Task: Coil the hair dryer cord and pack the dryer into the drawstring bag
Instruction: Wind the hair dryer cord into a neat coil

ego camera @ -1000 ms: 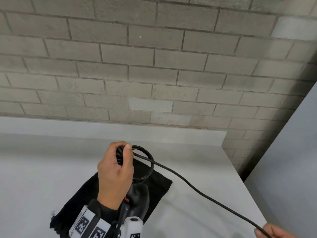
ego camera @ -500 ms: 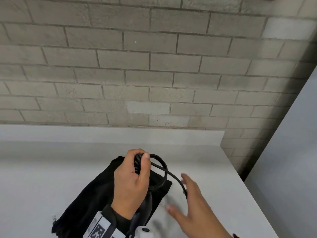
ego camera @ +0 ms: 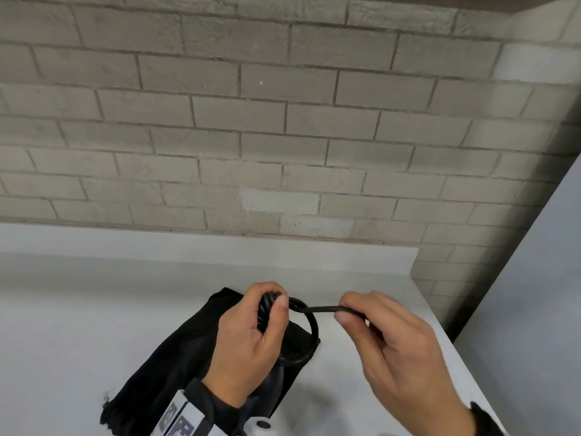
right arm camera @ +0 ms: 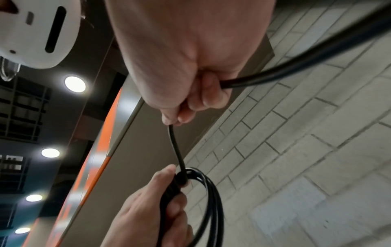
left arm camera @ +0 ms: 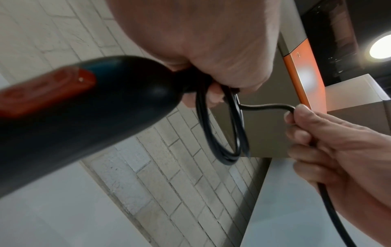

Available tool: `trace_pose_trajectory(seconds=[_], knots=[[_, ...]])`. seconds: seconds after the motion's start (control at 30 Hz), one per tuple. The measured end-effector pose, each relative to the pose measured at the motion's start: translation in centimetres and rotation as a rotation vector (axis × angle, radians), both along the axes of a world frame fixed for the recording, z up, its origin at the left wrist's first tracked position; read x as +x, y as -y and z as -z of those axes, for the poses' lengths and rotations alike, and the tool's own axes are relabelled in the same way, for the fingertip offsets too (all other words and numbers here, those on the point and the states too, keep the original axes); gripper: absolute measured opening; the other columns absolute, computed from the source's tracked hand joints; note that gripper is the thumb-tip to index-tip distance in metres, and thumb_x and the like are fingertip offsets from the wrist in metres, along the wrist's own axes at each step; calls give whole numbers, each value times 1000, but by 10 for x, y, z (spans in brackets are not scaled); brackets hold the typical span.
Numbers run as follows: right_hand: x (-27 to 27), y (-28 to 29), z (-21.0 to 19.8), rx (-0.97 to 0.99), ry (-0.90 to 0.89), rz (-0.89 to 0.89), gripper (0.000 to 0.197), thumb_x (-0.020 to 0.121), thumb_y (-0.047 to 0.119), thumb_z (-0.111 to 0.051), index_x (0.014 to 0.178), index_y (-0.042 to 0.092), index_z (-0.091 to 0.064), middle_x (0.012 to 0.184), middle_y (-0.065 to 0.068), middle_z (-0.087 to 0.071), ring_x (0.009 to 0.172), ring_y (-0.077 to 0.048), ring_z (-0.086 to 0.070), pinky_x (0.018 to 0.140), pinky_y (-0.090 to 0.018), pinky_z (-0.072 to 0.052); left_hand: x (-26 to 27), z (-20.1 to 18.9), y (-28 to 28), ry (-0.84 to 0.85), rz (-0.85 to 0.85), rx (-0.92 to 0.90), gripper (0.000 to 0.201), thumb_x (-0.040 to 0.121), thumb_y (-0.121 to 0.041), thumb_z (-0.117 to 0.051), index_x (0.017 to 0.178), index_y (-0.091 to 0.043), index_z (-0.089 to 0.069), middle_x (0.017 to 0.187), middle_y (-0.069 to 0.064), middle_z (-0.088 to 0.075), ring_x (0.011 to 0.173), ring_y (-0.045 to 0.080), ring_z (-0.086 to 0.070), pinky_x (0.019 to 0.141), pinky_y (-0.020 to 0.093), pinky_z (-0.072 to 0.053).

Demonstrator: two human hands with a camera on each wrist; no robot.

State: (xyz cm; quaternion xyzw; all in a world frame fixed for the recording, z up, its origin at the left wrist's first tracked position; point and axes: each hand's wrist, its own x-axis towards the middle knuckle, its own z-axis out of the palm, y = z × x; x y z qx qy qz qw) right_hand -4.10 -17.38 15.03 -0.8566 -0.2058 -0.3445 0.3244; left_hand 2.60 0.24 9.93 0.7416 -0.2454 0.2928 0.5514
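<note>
Head view was found to show the left hand [ego camera: 251,338] raised over the white table [ego camera: 78,309], its fingers and thumb curled round several loops of the black cord [ego camera: 309,328] gathered at the base of the hair dryer [left arm camera: 74,120]. In that view the dryer was almost wholly hidden beneath the left hand and wrist; only a dark strip of it was seen below the coil. From the left wrist view the dryer handle was seen blurred, black with a red switch panel, its far end cut off by the frame edge. The right hand [ego camera: 396,347] was held just beside the coil, with a straight run of cord pinched between thumb and curled fingers; the remaining cord was seen in the right wrist view to leave the palm and pass out of frame, so the plug was not visible. The black drawstring bag [ego camera: 176,366] was noted lying flat on the table under both hands, partly covered by the left forearm; its mouth could not be made out. A brick wall [ego camera: 283,121] was recorded behind the table.
</note>
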Motion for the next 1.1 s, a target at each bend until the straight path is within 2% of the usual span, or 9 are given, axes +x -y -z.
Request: trace_pose_trajectory(seconds=[0.1,0.17,0.27,0.47,0.63,0.73,0.93,1.03,1.1], knots=[[4,-3,-16,101,-53,-122,6,94,30,-57,89,29,-61,73,19,-54,59,-4,-48,55,-13,-38,-4,2,2,-15,92,-3,9,94,-39,-50,92,-33,-57,63,-11,-57,49,6,-54,50,17,-44],[7,-7,-19,179,-125,-173,9,95,34,-56,87,33,-61,70,13,-59,53,-10,-48,50,-19,-39,-5,4,2,-15,133,-6,15,96,-45,-50,93,-33,-58,59,-17,-54,46,3,-51,48,18,-43],[13,-13,-18,280,-216,-204,14,96,33,-56,84,28,-62,68,3,-64,49,-10,-47,48,-18,-38,-7,5,2,-21,170,-6,28,94,-59,-47,94,-33,-58,60,-24,-55,48,-2,-51,51,13,-40],[21,-26,-8,489,-313,-195,19,94,30,-55,79,21,-63,65,-2,-64,56,-11,-55,58,-16,-43,-10,5,6,11,198,4,37,76,-59,-72,91,-28,-61,61,-2,-56,48,8,-50,50,16,-43],[29,-24,4,578,-385,-105,21,93,27,-61,76,20,-68,65,-2,-66,52,-3,-52,55,-14,-39,-12,7,6,62,188,20,30,90,-54,-60,93,-24,-61,65,-4,-61,53,13,-59,49,30,-48],[29,-26,10,632,-437,-109,20,92,25,-64,75,19,-72,64,-1,-66,52,0,-56,54,-12,-41,-17,6,10,75,221,13,30,94,-52,-55,95,-23,-61,66,-5,-61,52,10,-58,48,25,-48],[21,-24,28,656,-466,-154,19,96,24,-56,98,35,-71,69,1,-65,64,-5,-60,62,-17,-49,-15,9,7,55,175,-41,31,93,-52,-56,93,-22,-61,65,-7,-61,50,9,-59,46,24,-47],[12,-20,30,682,-544,-306,18,97,32,-55,105,27,-71,70,12,-68,65,2,-62,62,-12,-47,-16,8,5,39,179,-72,30,93,-54,-56,93,-24,-60,63,-7,-63,46,7,-57,45,19,-44],[9,-17,34,617,-593,-392,30,91,39,-63,114,21,-66,83,16,-72,79,1,-67,71,-13,-49,-17,5,5,45,184,-87,29,93,-53,-55,93,-24,-60,66,-12,-64,49,3,-58,48,15,-45]])
